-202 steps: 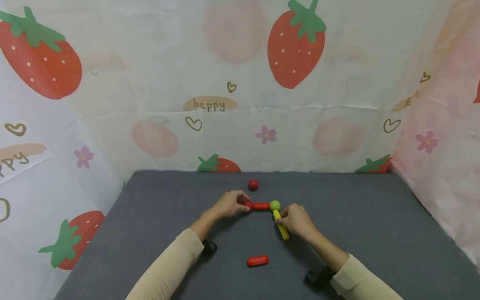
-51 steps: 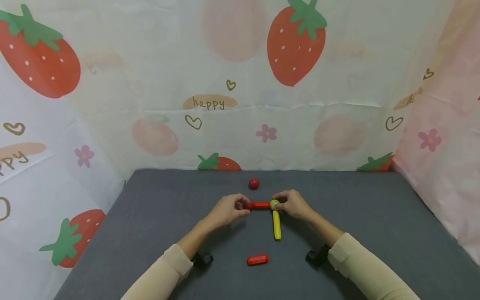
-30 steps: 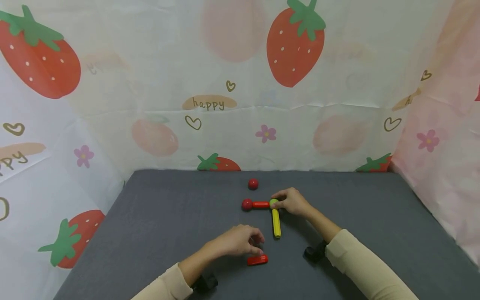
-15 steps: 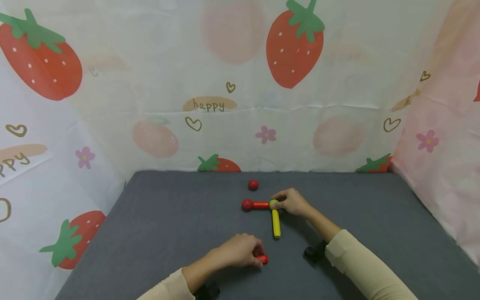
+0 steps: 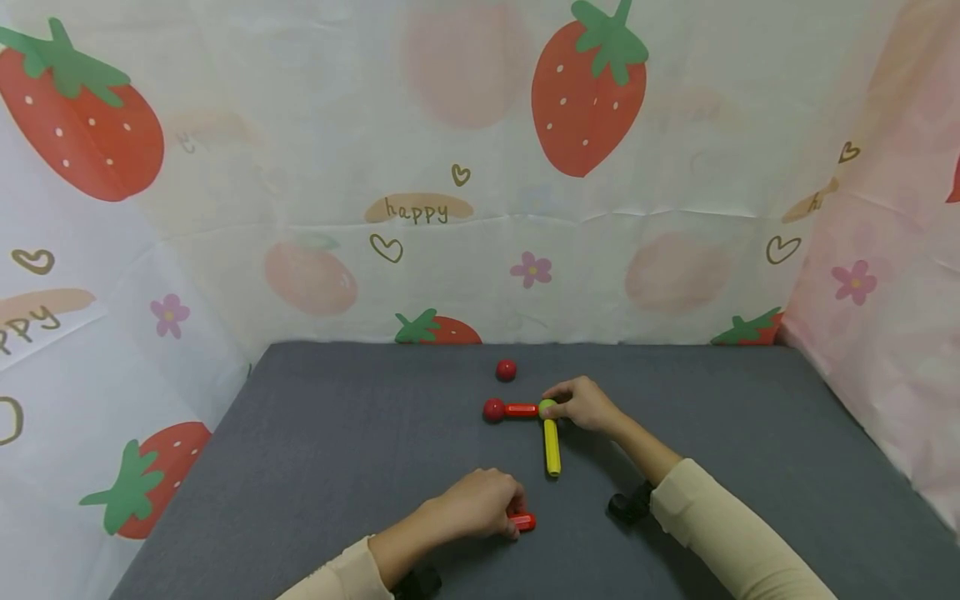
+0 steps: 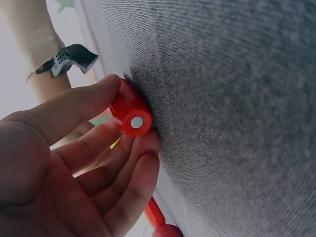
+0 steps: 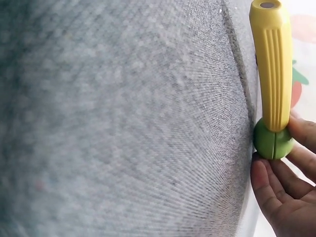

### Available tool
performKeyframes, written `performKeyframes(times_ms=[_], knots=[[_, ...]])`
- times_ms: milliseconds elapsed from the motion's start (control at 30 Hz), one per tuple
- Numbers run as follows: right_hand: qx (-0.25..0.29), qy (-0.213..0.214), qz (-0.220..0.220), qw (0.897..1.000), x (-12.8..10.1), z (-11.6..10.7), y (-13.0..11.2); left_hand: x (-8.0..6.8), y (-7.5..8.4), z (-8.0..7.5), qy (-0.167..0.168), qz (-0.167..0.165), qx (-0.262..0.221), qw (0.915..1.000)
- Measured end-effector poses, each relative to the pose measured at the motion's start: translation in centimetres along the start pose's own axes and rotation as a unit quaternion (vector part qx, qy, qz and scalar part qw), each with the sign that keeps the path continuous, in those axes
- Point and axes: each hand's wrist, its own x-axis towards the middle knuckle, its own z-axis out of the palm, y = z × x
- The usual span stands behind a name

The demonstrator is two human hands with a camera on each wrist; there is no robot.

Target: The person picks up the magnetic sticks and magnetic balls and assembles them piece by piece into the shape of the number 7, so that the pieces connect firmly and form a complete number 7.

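Observation:
My left hand (image 5: 480, 504) pinches a short red rod (image 6: 129, 109) between thumb and fingers near the table's front; a silvery disc shows in its end. My right hand (image 5: 588, 406) holds a green ball (image 7: 273, 140) between thumb and fingertips. From that ball a yellow ribbed rod (image 5: 552, 448) runs toward the front of the table. Another red rod (image 5: 522, 410) joins the ball's left side and ends at a red ball (image 5: 494, 409). These joined pieces form a corner lying on the table.
A loose red ball (image 5: 506, 370) lies behind the joined pieces. The grey cloth-covered table (image 5: 360, 417) meets a strawberry-print curtain (image 5: 450, 275) at its back edge. Black wrist cameras (image 5: 630, 505) hang beneath both forearms.
The left hand has left the far red ball, come forward and taken hold of the short red rod. The right hand has moved from the yellow rod to the green ball and stayed there.

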Motion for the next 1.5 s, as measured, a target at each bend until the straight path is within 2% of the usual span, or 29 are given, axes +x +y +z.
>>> performKeyframes(times_ms=[100,167,300,500,700,800,900,967,1067,1300,1500], knots=[[0.000,0.000,-0.003,1.000,-0.1,0.0,0.1,0.2,-0.2,0.2,0.001,0.002,-0.010,0.9999],[0.003,0.000,-0.001,1.000,-0.1,0.0,0.1,0.3,-0.4,0.3,-0.002,0.001,-0.036,0.9994],[0.007,-0.001,0.003,1.000,0.0,0.0,0.1,0.6,-0.9,0.4,-0.005,-0.013,-0.127,0.9918],[0.006,-0.003,-0.003,1.000,0.0,-0.1,0.1,1.2,-1.5,0.4,0.002,-0.044,-0.257,0.9653],[0.001,-0.005,-0.007,1.000,0.1,-0.1,0.1,1.4,-1.8,0.1,0.015,-0.042,-0.356,0.9336],[0.000,-0.006,-0.005,1.000,0.2,-0.1,0.1,1.5,-1.7,-0.1,0.027,-0.052,-0.387,0.9203],[0.000,-0.007,-0.003,1.000,0.3,-0.1,0.2,1.6,-1.7,-0.1,0.038,-0.060,-0.402,0.9127],[0.001,-0.009,-0.002,1.000,0.4,-0.1,0.3,1.6,-1.7,-0.1,0.043,-0.066,-0.407,0.9102],[0.002,-0.010,0.001,1.000,0.4,-0.1,0.3,1.7,-1.6,-0.1,0.049,-0.069,-0.403,0.9111],[-0.001,-0.011,0.005,1.000,0.4,-0.2,0.2,2.3,-1.1,0.1,0.051,-0.072,-0.374,0.9233],[0.000,-0.011,-0.003,1.000,0.3,-0.2,0.2,2.7,-0.6,0.3,0.055,-0.071,-0.363,0.9274]])
